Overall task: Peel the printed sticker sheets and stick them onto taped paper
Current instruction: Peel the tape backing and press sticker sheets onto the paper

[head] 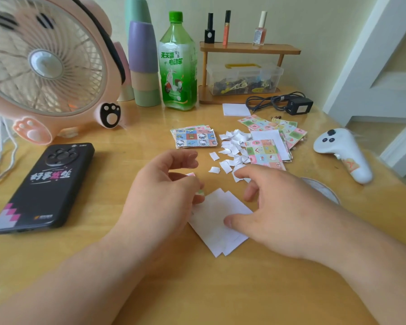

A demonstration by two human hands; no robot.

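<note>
Head view: the left hand [164, 191] pinches 1 small sticker [190, 174] over the upper-left edge of the white paper [217, 214], and the right hand [279, 214], fingers loosely spread, thumbs that paper down, so lower the sticker edge-first, then smooth outward.

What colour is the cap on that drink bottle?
The bottle cap is green; head view.

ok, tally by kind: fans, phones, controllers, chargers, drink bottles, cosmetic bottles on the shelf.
Pink desk fan: 1
Black phone: 1
White handheld controller: 1
Black charger: 1
Green plastic drink bottle: 1
Small cosmetic bottles: 3
Total: 8
</note>
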